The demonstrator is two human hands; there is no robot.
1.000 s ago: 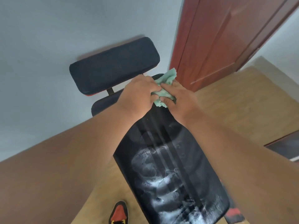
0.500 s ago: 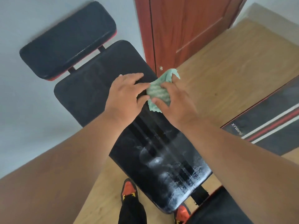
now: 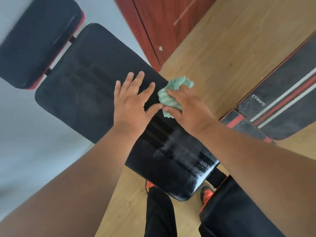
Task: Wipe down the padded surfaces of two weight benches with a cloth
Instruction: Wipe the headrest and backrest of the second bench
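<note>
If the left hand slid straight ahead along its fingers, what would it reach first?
The left hand lies flat on the back pad, fingers aimed up and slightly right. Straight on, it would likely cross bare pad to that pad's far edge, then the red door beyond; depth there is unclear.

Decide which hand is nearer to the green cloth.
Right. The right hand grips the green cloth at the bench pad's edge; the left hand lies flat on the pad beside it, thumb tip about touching.
</note>
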